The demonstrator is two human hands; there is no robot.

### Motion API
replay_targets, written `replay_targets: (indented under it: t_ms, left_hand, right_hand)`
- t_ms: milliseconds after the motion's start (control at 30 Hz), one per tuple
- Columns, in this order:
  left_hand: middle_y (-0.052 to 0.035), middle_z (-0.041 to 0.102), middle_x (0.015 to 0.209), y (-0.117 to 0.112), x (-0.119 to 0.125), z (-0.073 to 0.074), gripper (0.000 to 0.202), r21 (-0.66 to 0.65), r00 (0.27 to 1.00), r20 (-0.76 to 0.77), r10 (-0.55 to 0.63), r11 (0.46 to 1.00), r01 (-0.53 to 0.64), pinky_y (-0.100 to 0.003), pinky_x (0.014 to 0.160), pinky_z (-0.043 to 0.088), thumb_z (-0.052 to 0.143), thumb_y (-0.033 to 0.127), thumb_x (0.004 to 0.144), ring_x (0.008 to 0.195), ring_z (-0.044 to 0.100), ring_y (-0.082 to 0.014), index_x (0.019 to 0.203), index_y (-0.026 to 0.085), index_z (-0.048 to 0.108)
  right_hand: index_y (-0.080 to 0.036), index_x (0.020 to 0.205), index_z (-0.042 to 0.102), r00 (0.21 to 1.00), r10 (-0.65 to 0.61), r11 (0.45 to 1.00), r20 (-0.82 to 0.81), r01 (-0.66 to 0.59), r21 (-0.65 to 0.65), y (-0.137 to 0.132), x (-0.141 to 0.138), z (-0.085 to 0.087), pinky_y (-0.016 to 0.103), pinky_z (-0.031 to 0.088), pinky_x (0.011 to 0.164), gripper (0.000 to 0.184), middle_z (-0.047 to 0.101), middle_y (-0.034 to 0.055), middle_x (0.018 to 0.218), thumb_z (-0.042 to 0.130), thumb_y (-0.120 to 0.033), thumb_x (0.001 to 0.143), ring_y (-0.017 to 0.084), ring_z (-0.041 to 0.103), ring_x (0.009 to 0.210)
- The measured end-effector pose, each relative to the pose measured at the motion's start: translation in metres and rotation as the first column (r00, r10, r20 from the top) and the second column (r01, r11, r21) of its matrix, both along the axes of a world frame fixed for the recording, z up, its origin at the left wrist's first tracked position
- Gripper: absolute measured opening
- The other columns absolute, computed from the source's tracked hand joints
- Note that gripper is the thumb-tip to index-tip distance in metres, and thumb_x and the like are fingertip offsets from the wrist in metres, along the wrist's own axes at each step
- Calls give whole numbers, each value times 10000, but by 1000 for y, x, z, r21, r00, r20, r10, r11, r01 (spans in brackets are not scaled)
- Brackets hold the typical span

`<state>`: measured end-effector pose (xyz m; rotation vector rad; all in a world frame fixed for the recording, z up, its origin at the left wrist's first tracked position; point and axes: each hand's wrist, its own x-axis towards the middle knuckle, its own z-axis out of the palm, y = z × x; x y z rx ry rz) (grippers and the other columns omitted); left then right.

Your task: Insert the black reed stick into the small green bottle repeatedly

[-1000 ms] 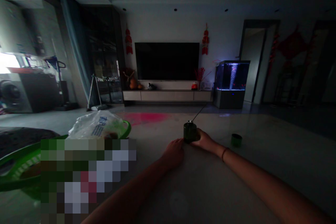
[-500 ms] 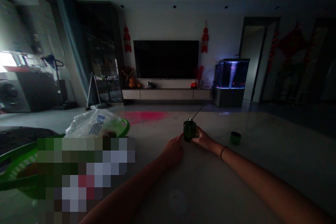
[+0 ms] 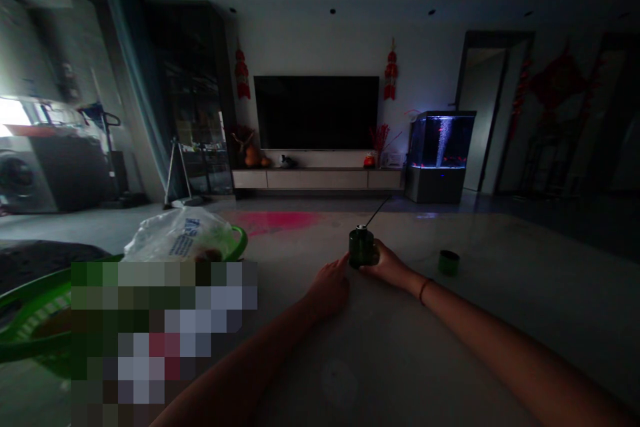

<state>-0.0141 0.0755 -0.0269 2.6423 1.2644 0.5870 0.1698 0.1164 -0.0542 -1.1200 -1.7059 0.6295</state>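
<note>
A small dark green bottle (image 3: 361,248) stands upright on the pale table (image 3: 390,360) in a dim room, with a thin stick leaning out of its neck to the upper right. My right hand (image 3: 389,265) is wrapped round the bottle from the right side. My left hand (image 3: 330,288) rests on the table just left of the bottle, fingers curled loosely, its fingertips close to the bottle's base; I cannot make out whether they touch it. A small green cap or cup (image 3: 449,261) sits on the table to the right of my right wrist.
A green plastic basket (image 3: 30,320) with a clear plastic bag (image 3: 183,235) of goods fills the left of the table. Beyond the table are a dark television (image 3: 316,112), a low cabinet (image 3: 317,179) and a lit fish tank (image 3: 441,143).
The view has shifted slightly, so the scene sits a little lower in frame. Both hands and the bottle stay in nearly the same place.
</note>
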Motion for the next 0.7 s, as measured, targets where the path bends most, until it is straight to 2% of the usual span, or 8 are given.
replay_targets:
  t_ms: [200, 433, 600, 700]
  left_hand:
    - [-132, 426, 1267, -1, 0, 1, 592, -4, 1000, -6, -2, 1000, 2, -311, 980, 262, 323, 119, 726, 1162, 380, -187, 1309, 76, 228]
    - [-121, 438, 1257, 1, -1, 0, 585, -10, 1000, 2, 3, 1000, -3, -311, 981, 264, 327, 120, 726, 1151, 393, -185, 1304, 97, 234]
    - [-134, 430, 1261, -1, 0, 3, 578, -23, 1000, 0, 6, 1000, -6, -320, 985, 260, 323, 122, 731, 1152, 391, -195, 1302, 83, 239]
    - [-113, 435, 1263, -3, 1, 4, 586, -35, 1000, 15, 11, 999, -11, -322, 986, 260, 323, 114, 723, 1155, 389, -189, 1303, 109, 243]
  right_hand:
    - [-172, 995, 434, 1000, 10, 1000, 27, -9, -2, -1, -1, 1, 351, 447, 759, 582, 576, 79, 977, 720, -317, 509, 225, 564, 888]
    - [-194, 1085, 369, 995, 80, 996, -60, -82, -37, 1, -1, 1, 363, 400, 865, 610, 562, 61, 1023, 673, -177, 556, 204, 540, 967]
    - [-183, 1095, 364, 998, 50, 998, -38, -52, -47, -3, -2, 4, 371, 418, 832, 660, 548, 77, 1012, 705, -256, 534, 223, 547, 938]
    - [-188, 1104, 354, 999, 46, 998, -22, -47, -36, -5, -3, 6, 365, 424, 819, 681, 531, 75, 1028, 709, -279, 530, 217, 546, 930]
